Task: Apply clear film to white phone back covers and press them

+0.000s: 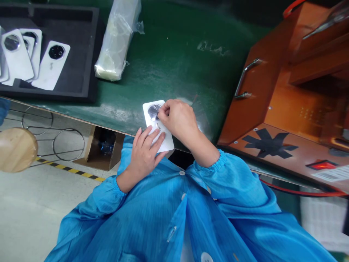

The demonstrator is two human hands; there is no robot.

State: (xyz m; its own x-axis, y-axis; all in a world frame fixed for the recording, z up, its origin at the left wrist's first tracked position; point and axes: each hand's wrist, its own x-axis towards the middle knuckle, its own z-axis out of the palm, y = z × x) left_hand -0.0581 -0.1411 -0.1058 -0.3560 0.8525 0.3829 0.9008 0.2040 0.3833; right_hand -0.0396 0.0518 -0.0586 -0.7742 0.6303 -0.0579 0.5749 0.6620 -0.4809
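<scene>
A white phone back panel [164, 141] with a dark octagonal camera area lies at the front edge of the green table. Across its lower part my left hand [145, 152] rests with the fingers spread flat, pressing on the surface. My right hand [178, 118] is over the upper right of the panel, thumb and forefinger pinched together at the camera area's right edge. Whatever sits between those fingertips is too small to make out. Part of the panel's right side is hidden under the right hand.
On the left, a black tray [94, 54] holds several white panels [51, 69]. A plastic-wrapped stack [116, 40] lies beside it on the green table [174, 62]. An orange machine [245, 109] with a metal handle stands at the right. A wooden stool [17, 149] is at the lower left.
</scene>
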